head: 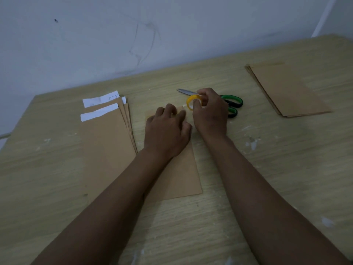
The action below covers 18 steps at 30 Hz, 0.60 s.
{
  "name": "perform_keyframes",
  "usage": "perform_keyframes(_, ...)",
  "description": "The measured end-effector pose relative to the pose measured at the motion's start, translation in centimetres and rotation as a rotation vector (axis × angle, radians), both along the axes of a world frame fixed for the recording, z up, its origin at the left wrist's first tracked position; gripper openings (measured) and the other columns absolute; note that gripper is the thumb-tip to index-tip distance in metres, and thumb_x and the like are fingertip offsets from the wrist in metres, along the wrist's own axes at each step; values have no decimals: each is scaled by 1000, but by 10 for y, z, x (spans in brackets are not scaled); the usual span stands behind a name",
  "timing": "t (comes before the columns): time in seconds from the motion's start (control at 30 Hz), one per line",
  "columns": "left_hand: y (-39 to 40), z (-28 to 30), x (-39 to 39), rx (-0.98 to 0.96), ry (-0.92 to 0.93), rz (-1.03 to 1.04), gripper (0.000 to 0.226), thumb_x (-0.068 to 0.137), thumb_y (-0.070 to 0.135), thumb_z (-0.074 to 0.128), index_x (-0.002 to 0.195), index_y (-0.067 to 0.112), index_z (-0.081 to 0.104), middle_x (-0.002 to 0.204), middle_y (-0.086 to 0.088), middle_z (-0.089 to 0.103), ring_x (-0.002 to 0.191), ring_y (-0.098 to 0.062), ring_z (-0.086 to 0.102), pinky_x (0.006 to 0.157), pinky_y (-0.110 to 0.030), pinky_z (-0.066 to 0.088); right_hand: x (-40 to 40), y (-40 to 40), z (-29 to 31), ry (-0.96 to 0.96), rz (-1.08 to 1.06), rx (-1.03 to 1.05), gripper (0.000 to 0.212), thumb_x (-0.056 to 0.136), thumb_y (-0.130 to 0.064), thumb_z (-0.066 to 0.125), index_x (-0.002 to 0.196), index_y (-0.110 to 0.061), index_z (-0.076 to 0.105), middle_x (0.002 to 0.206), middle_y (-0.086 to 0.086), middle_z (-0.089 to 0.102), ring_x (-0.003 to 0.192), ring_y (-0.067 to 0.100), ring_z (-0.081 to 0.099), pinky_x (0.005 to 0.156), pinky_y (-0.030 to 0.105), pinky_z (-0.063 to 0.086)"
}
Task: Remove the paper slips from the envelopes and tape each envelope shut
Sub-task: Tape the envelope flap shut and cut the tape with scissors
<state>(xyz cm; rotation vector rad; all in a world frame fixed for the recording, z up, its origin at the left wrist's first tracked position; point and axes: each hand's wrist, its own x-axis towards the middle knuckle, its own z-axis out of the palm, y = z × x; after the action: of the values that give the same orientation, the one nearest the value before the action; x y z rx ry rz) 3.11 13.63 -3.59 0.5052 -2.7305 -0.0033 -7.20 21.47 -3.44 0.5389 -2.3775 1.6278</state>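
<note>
The envelope point(183, 176) being worked on lies flat at the middle of the wooden table point(267, 169), its long side running from about 6 o'clock toward 12 o'clock. The left hand point(167, 131) rests on its far end, fingers bent and pressing down on the flap area. Just beside it, toward 1 o'clock, the right hand point(209, 113) pinches a yellow-cored tape roll point(193, 102) between thumb and fingers, holding it just above the envelope's top right corner; a short pale bit of tape seems to run from the roll down toward the left fingertips, though the dim light makes this hard to tell.

Behind the right hand, at 1 o'clock, lie scissors point(229, 103) with green and black handles, their blades pointing toward 10 o'clock and partly hidden by the hand.

At 9 o'clock of the envelope sits a fanned stack of envelopes point(107, 142) with white paper slips point(99, 112) sticking out of their far ends. Well apart, toward 2 o'clock, lies a second neat pile of envelopes point(286, 90) with no white showing.
</note>
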Motion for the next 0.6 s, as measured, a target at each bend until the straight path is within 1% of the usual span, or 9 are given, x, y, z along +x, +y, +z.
perform_keyframes(0.13, 0, -2, 2, -2, 42, 11, 51, 99, 49, 29, 125, 24, 65, 119, -3, 57, 108, -25, 54, 80, -39, 44, 2, 1, 1, 31, 3, -45, 23, 81, -13, 62, 102, -16, 68, 98, 3, 69, 92, 20, 65, 82, 41, 54)
perform_keyframes(0.23, -1, -2, 1, 12, 19, 6, 54, 98, 53, 28, 126, 25, 65, 120, -3, 56, 110, -25, 53, 82, -40, 45, 2, 4, 3, 94, -17, -56, 22, 80, -10, 62, 100, -14, 69, 100, 5, 68, 93, 22, 63, 83, 35, 51)
perform_keyframes(0.37, -2, -2, 0, 2, 2, 17, 56, 95, 57, 28, 126, 27, 64, 121, -2, 55, 112, -26, 52, 83, -40, 44, 3, 6, 5, 130, -15, -75, 21, 79, -7, 62, 98, -12, 70, 98, 6, 67, 91, 21, 62, 82, 27, 46)
perform_keyframes(0.5, -1, -1, -1, -21, -5, 17, 58, 94, 58, 26, 124, 26, 64, 120, -3, 56, 110, -26, 53, 79, -39, 45, 6, 4, 7, 188, 16, -78, 20, 78, -4, 61, 95, -10, 71, 96, 7, 67, 90, 22, 62, 80, 24, 44)
perform_keyframes(0.53, -1, -1, -2, -31, -10, 14, 58, 94, 57, 26, 123, 25, 64, 120, -3, 56, 109, -26, 53, 76, -37, 44, 6, 3, 7, 199, 25, -82, 21, 78, -3, 61, 96, -9, 71, 97, 7, 67, 91, 21, 63, 80, 24, 46)
perform_keyframes(0.6, -1, -1, -2, -45, -7, 13, 54, 95, 54, 28, 120, 25, 65, 117, -3, 56, 106, -25, 53, 70, -34, 41, 7, 2, 8, 214, 40, -90, 22, 79, -2, 60, 97, -9, 72, 99, 7, 67, 92, 20, 63, 80, 30, 52)
